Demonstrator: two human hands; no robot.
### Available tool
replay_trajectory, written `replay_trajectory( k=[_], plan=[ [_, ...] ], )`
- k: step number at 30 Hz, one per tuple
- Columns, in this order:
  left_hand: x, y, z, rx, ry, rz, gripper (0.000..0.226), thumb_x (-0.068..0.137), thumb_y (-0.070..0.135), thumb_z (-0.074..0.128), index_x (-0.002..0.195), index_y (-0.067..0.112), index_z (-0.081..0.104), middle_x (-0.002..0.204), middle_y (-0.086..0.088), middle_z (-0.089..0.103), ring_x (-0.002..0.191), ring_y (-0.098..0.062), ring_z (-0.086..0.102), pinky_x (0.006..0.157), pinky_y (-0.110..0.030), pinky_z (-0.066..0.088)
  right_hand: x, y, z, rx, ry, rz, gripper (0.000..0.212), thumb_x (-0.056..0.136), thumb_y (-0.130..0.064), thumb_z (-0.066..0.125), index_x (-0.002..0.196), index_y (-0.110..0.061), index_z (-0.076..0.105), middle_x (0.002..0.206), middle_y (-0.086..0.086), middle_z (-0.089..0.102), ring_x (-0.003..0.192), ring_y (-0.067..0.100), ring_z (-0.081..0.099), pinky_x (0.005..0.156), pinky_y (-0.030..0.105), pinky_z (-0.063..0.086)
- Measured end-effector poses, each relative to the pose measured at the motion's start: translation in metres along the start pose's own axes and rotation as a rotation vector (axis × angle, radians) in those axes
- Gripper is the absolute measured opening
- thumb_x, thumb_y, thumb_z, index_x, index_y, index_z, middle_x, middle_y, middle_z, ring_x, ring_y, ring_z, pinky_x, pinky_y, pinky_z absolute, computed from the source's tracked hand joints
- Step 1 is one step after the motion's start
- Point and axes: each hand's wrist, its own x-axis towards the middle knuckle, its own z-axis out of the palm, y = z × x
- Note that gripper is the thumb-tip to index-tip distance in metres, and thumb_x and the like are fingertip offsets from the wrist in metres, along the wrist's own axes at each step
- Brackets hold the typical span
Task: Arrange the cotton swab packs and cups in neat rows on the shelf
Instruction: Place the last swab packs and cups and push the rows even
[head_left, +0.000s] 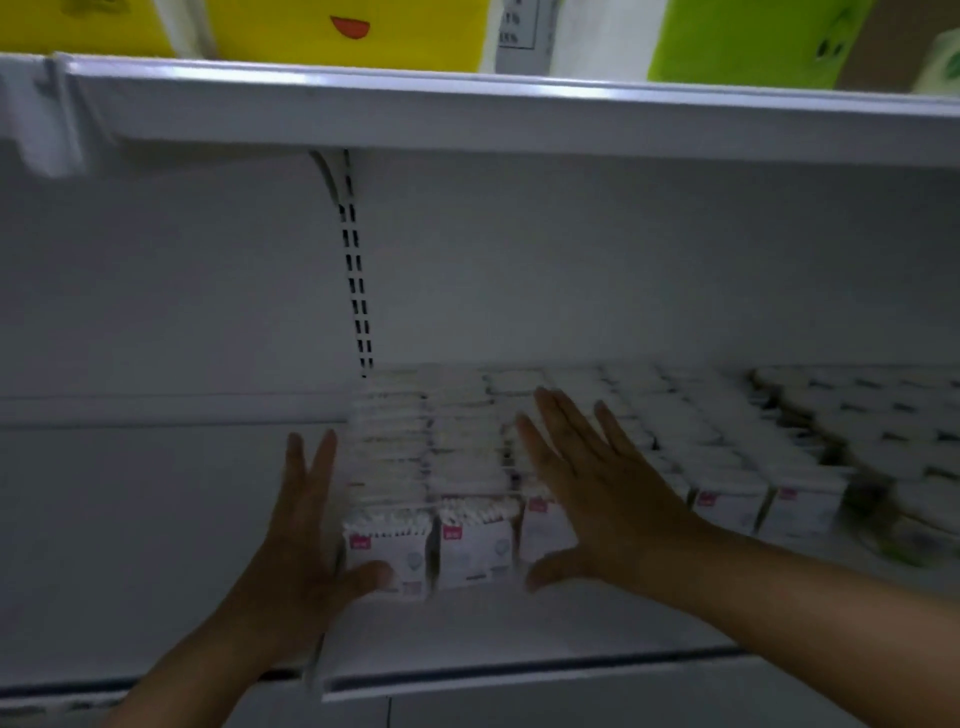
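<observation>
In the head view, the white shelf carried the cotton swab packs in several straight rows that ran from near the front edge toward the back wall. The rows began about the middle of the shelf and filled it toward the right end. The left part of the shelf was bare.

The left hand stood against the left side of the leftmost row. Its fingers were straight and pointed to the back, and its thumb lay across the front face of the first pack. Its grip was open and only pressed the packs.

The right hand was over the third row, with the fingers spread and straight and the thumb low before the front pack. Its grip was also open. Because of blur, I could not tell if the palm touched the packs.

At the far right end, just beside the packs, stood the cups with round white tops, also in rows but blurred.

On the back wall was a slotted upright. Above, the upper shelf held a yellow package and a green package.
</observation>
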Motion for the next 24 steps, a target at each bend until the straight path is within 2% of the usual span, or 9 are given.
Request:
replay_trajectory(
  k=[3, 5, 6, 8, 11, 15, 16, 18, 24],
  plan=[
    [0.001, 0.032, 0.007, 0.141, 0.141, 0.223, 0.107, 0.060, 0.061, 0.076, 0.126, 0.075, -0.007, 0.149, 0.035, -0.017, 0.133, 0.020, -0.013, 0.107, -0.011, 0.015, -0.020, 0.045, -0.006, 0.024, -0.060, 0.074, 0.121, 0.067, -0.088, 0.037, 0.137, -0.025, -0.039, 0.149, 0.010, -0.036, 0.138, 0.015, -0.032, 0.111, 0.038, -0.020],
    [0.011, 0.065, 0.027, 0.285, 0.065, 0.443, 0.085, 0.077, 0.061, 0.060, 0.139, 0.060, 0.001, 0.154, 0.027, -0.012, 0.140, 0.005, -0.016, 0.114, -0.020, 0.009, -0.029, 0.064, -0.005, -0.026, -0.211, 0.127, 0.124, 0.070, -0.081, 0.047, 0.129, -0.024, -0.046, 0.142, 0.007, -0.046, 0.134, 0.018, -0.040, 0.111, 0.041, -0.023],
    [0.017, 0.082, 0.042, 0.364, -0.024, 0.481, 0.085, 0.081, 0.058, 0.055, 0.140, 0.053, -0.006, 0.152, 0.024, -0.019, 0.139, 0.002, -0.024, 0.118, -0.026, 0.001, -0.029, 0.068, -0.004, -0.028, -0.254, 0.131, 0.126, 0.070, -0.078, 0.051, 0.127, -0.023, -0.046, 0.142, 0.007, -0.046, 0.134, 0.020, -0.040, 0.112, 0.043, -0.023],
    [0.031, 0.108, 0.078, 0.604, -0.202, 0.436, 0.093, 0.088, 0.051, 0.054, 0.139, 0.039, -0.023, 0.145, 0.016, -0.036, 0.132, -0.006, -0.038, 0.114, -0.030, -0.018, -0.028, 0.072, 0.004, -0.040, -0.288, 0.100, 0.127, 0.070, -0.074, 0.056, 0.126, -0.021, -0.045, 0.143, 0.007, -0.044, 0.134, 0.022, -0.038, 0.111, 0.046, -0.022],
    [0.051, 0.124, 0.117, 0.906, -0.305, 0.339, 0.107, 0.085, 0.051, 0.057, 0.145, 0.017, -0.025, 0.151, -0.008, -0.033, 0.138, -0.027, -0.032, 0.113, -0.043, -0.019, -0.020, 0.075, 0.012, 0.002, -0.249, 0.062, 0.129, 0.069, -0.073, 0.060, 0.135, -0.014, -0.034, 0.146, 0.007, -0.036, 0.138, 0.022, -0.029, 0.111, 0.048, -0.020],
    [0.060, 0.123, 0.132, 1.039, -0.346, 0.148, 0.101, 0.090, 0.050, 0.050, 0.145, 0.009, -0.024, 0.153, -0.015, -0.027, 0.141, -0.035, -0.022, 0.116, -0.047, -0.011, -0.007, 0.081, 0.013, -0.083, -0.207, 0.047, 0.137, 0.045, -0.086, 0.059, 0.146, -0.002, 0.020, 0.150, 0.021, 0.028, 0.138, 0.032, 0.031, 0.106, 0.056, 0.026],
    [0.061, 0.124, 0.133, 1.052, -0.345, 0.128, 0.101, 0.091, 0.050, 0.050, 0.144, 0.009, -0.025, 0.153, -0.015, -0.028, 0.142, -0.035, -0.022, 0.116, -0.046, -0.011, -0.005, 0.084, 0.014, -0.078, -0.232, 0.022, 0.136, 0.051, -0.084, 0.059, 0.148, -0.003, 0.011, 0.153, 0.020, 0.017, 0.141, 0.031, 0.021, 0.109, 0.056, 0.020],
    [0.064, 0.126, 0.135, 1.065, -0.355, 0.094, 0.102, 0.091, 0.049, 0.051, 0.143, 0.009, -0.026, 0.153, -0.014, -0.028, 0.142, -0.034, -0.021, 0.117, -0.045, -0.010, -0.004, 0.088, 0.023, -0.033, -0.219, -0.041, 0.126, 0.068, -0.071, 0.062, 0.146, -0.009, -0.016, 0.152, 0.012, -0.019, 0.142, 0.026, -0.015, 0.111, 0.046, -0.009],
    [0.067, 0.134, 0.136, 1.184, -0.399, 0.052, 0.100, 0.091, 0.054, 0.047, 0.144, 0.009, -0.025, 0.154, -0.014, -0.025, 0.144, -0.032, -0.017, 0.115, -0.053, -0.007, -0.001, 0.092, 0.028, 0.021, -0.243, -0.052, 0.118, 0.075, -0.064, 0.062, 0.148, -0.014, -0.016, 0.155, 0.014, -0.022, 0.144, 0.028, -0.018, 0.114, 0.046, -0.013]
  ],
)
